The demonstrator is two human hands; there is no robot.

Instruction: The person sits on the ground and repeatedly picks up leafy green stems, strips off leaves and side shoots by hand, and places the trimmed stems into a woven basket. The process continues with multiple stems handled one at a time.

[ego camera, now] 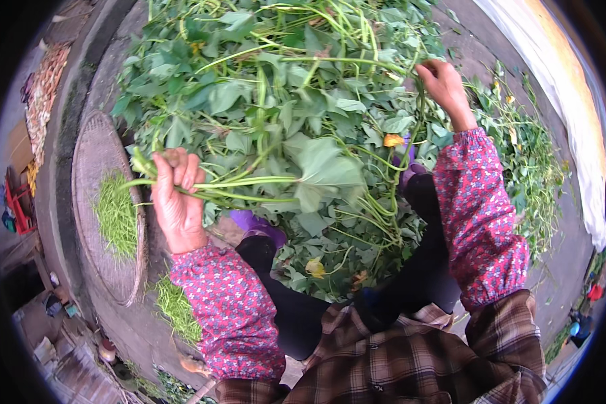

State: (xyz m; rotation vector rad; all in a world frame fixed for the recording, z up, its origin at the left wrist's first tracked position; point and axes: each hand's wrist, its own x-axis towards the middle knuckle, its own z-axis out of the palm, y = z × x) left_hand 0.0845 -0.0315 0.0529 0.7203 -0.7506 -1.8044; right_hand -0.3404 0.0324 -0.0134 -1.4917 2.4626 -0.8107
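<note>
My left hand is closed around several green leaf stalks; one broad leaf hangs from them towards the middle. My right hand, up at the right, pinches a long green vine that trails down over the heap. Beneath and beyond both hands spreads a large heap of leafy vines, which look like sweet potato vines, with a few yellowed leaves. Cut green stalks lie in a round woven tray left of my left hand. More cut stalks are on the ground below it.
My feet in purple shoes stand among the vines. Thinner vines are strewn at the right, beside a long white sheet. A low concrete kerb runs along the left. Past it are a red plastic object and assorted household items.
</note>
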